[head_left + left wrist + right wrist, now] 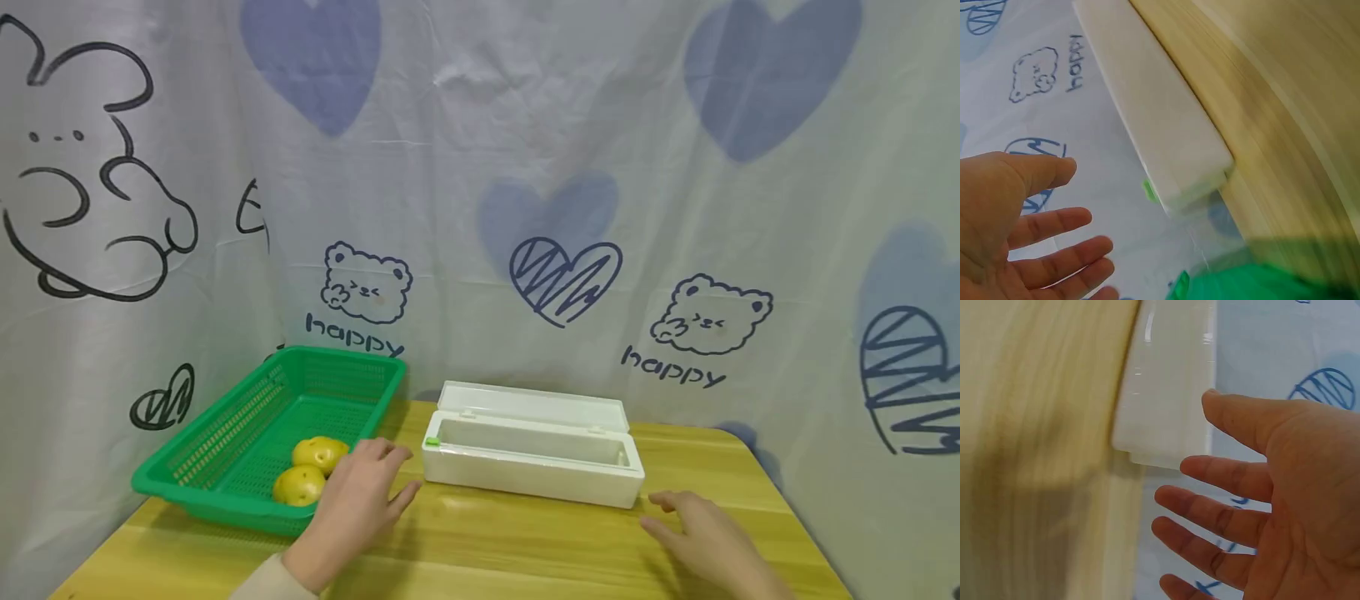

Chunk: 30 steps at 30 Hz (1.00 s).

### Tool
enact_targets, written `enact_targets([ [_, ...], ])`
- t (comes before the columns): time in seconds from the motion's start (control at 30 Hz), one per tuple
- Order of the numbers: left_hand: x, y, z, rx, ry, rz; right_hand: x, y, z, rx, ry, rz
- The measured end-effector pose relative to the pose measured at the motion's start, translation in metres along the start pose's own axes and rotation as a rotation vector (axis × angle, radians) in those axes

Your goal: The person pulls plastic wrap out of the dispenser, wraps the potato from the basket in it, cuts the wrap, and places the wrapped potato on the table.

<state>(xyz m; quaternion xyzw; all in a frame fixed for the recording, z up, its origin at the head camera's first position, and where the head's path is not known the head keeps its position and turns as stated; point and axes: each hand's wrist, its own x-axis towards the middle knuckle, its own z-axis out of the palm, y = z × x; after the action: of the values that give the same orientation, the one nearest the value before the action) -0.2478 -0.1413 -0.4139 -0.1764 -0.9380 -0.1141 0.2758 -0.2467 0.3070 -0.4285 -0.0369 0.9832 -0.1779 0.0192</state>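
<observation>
A long white box (532, 471) stands on the table with its hinged lid (532, 406) raised at the back. A small green tab (432, 442) marks its left front corner. My left hand (360, 496) hovers between this box and a green basket (187, 500), fingers spread and holding nothing. Two yellow potatoes (320, 453) lie in the basket, the nearer one partly behind that hand. Off the box's right end is my right hand (701, 537), its fingers extended and apart. In the right wrist view the box end (1166, 425) appears just beyond the fingertips.
The wooden table (510, 550) runs up to a pale curtain (465, 208) printed with hearts and bears, which hangs behind and at both sides. The basket takes up the table's left side, with its high perforated walls.
</observation>
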Motion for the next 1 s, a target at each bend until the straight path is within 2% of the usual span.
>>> enact_targets([
  [0.1,0.004,0.005,0.003,-0.066,-0.047,-0.031,0.008,0.002,0.007,0.033,0.008,-0.005],
  [0.2,0.006,0.005,0.012,-0.153,-0.163,-0.115,0.014,0.004,0.017,0.084,-0.004,0.004],
  [0.3,0.008,0.0,0.028,-0.198,-0.251,-0.175,0.018,0.006,0.028,0.132,-0.018,0.03],
  [0.5,0.019,-0.01,0.057,-0.255,-0.327,-0.251,0.026,0.006,0.039,0.197,0.032,0.039],
  [0.6,0.024,-0.014,0.07,-0.324,-0.337,-0.285,0.029,0.007,0.043,0.228,0.057,0.04],
  [0.77,0.025,-0.022,0.088,-0.456,-0.306,-0.352,0.034,0.009,0.047,0.224,0.091,0.077],
  [0.93,0.025,-0.025,0.098,-0.524,-0.269,-0.389,0.037,0.007,0.051,0.223,0.112,0.125],
  [1.0,0.026,-0.026,0.099,-0.553,-0.261,-0.405,0.04,0.004,0.053,0.258,0.119,0.132],
])
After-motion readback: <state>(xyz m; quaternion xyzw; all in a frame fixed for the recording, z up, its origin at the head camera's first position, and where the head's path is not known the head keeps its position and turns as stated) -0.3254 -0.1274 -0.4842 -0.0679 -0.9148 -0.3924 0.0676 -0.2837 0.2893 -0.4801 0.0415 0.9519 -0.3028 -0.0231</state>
